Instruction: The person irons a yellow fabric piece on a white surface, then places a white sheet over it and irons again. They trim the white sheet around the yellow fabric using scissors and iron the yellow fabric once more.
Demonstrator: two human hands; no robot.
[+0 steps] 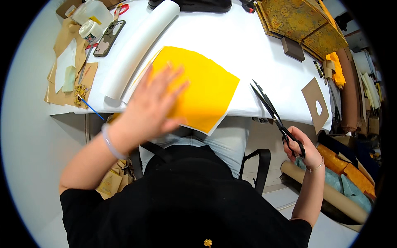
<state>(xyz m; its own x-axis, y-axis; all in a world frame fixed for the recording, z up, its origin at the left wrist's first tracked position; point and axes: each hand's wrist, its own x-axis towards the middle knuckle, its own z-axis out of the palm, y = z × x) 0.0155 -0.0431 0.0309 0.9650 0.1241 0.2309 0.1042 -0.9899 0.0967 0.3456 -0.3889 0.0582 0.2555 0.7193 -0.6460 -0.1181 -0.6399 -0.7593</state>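
Observation:
A yellow sheet of cloth or paper (pixel 202 89) with a white edge lies at the front of the table and reaches past its near edge above my lap. Over its left part is my left hand (pixel 155 97), fingers spread, somewhat smeared by motion. I cannot tell whether the palm presses on the sheet or hovers just above it. To the right of the sheet, my right hand (pixel 297 144) grips black scissors (pixel 273 113) by the handles. Their blades point up and to the left over the white table, parted slightly at the tips.
A white roll (pixel 138 51) lies left of the sheet on the white table (pixel 244 45). Farther left are a phone (pixel 109 38), a white jar (pixel 90 31) and brown paper (pixel 58 93). Patterned gold panels (pixel 297 20), a dark block (pixel 292 49) and a brown card (pixel 315 105) occupy the right.

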